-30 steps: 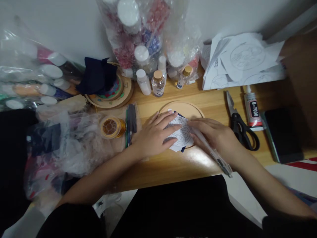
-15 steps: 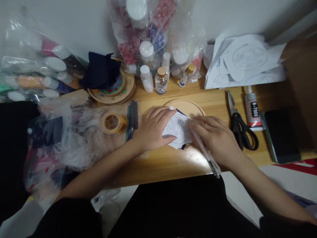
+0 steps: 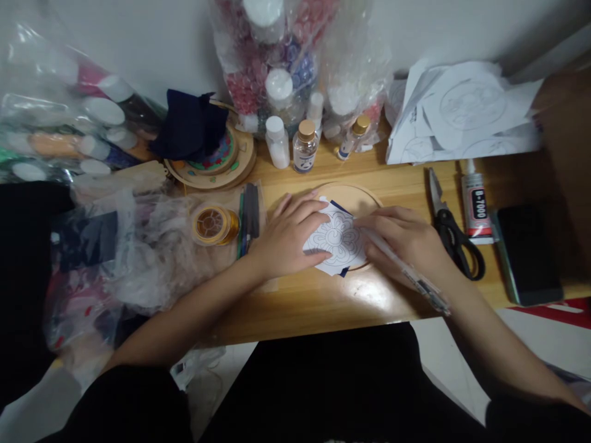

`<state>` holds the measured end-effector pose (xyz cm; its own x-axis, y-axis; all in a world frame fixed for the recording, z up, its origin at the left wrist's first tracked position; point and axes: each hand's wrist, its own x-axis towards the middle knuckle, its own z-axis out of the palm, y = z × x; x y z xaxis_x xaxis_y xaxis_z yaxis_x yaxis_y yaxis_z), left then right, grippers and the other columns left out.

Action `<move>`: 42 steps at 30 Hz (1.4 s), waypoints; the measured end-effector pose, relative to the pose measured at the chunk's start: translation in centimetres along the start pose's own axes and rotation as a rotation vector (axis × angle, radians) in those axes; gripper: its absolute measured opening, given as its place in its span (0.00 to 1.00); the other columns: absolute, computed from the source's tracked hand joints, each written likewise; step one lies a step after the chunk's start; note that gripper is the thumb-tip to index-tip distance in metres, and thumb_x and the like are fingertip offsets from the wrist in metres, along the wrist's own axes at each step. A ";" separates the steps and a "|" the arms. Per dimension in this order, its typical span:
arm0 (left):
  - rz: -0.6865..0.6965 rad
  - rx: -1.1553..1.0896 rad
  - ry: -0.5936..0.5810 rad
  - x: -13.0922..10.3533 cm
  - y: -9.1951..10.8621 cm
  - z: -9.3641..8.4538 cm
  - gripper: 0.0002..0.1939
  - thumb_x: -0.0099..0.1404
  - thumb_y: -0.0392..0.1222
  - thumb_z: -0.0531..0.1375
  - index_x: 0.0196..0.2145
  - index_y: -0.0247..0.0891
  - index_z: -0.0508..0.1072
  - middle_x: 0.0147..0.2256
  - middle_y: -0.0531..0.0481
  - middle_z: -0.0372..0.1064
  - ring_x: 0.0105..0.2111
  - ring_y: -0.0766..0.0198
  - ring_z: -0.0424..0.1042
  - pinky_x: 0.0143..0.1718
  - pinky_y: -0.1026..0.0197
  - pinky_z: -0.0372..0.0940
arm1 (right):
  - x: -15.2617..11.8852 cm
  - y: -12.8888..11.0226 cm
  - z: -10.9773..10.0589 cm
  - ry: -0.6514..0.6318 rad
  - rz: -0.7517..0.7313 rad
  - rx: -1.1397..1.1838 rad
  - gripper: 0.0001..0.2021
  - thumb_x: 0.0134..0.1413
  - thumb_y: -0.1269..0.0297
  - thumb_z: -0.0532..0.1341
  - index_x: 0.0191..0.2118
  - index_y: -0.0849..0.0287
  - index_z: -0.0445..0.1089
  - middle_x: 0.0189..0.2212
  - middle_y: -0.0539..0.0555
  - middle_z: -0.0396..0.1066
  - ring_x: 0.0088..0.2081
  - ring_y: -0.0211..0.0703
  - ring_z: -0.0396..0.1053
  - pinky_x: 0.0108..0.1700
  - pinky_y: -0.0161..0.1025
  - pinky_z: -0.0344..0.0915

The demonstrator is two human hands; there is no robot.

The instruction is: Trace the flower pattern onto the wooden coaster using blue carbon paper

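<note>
A white paper with a printed flower outline (image 3: 336, 237) lies over a dark blue piece (image 3: 344, 272), of which only edges show. Both rest on a round wooden disc (image 3: 357, 195). My left hand (image 3: 290, 237) lies flat at the paper's left side, fingers spread, the thumb and fingertips pressing on it. At the paper's right edge, my right hand (image 3: 401, 240) is closed around a clear pen (image 3: 415, 278). The pen's back end points down and right toward my wrist; its tip is hidden by my fingers.
Right of my right hand lie black-handled scissors (image 3: 450, 234), a glue tube (image 3: 476, 206) and a phone (image 3: 529, 252). Small bottles (image 3: 305, 147) stand behind. A spool of gold thread (image 3: 215, 225) and plastic bags (image 3: 152, 264) sit left; papers (image 3: 462, 117) lean at the back right.
My right hand has turned, swinging the pen's back end to the right and slightly up. My left hand stays on the paper. The whole view has shifted slightly.
</note>
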<state>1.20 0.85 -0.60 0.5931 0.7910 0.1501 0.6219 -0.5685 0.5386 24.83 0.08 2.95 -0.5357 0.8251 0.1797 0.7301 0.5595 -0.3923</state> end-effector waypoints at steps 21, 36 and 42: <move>-0.018 -0.021 -0.026 0.2 -0.1 0.0 0.27 0.54 0.49 0.70 0.49 0.39 0.70 0.58 0.42 0.65 0.64 0.47 0.56 0.65 0.39 0.49 | 4.2 -4.2 2.1 0.465 0.586 0.906 0.04 0.55 0.61 0.57 0.32 0.54 0.65 0.23 0.48 0.65 0.19 0.36 0.60 0.18 0.35 0.57; -0.001 -0.058 0.014 0.2 -0.2 0.2 0.29 0.53 0.49 0.70 0.50 0.38 0.69 0.57 0.41 0.67 0.64 0.46 0.58 0.65 0.39 0.51 | 4.3 -3.8 6.6 0.679 0.664 1.024 0.19 0.61 0.55 0.52 0.23 0.57 0.68 0.14 0.47 0.62 0.13 0.33 0.57 0.13 0.33 0.50; -0.045 -0.132 0.041 0.3 -0.5 0.4 0.39 0.54 0.43 0.70 0.60 0.38 0.60 0.61 0.38 0.62 0.64 0.47 0.57 0.65 0.41 0.51 | 4.4 -3.7 6.5 0.658 0.645 0.990 0.16 0.56 0.64 0.51 0.20 0.57 0.68 0.12 0.47 0.63 0.12 0.33 0.57 0.13 0.33 0.51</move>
<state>1.25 1.27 -1.19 0.5427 0.8254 0.1554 0.5736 -0.4994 0.6493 17.03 1.09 -0.65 0.2884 0.9575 0.0041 0.0136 0.0001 -0.9999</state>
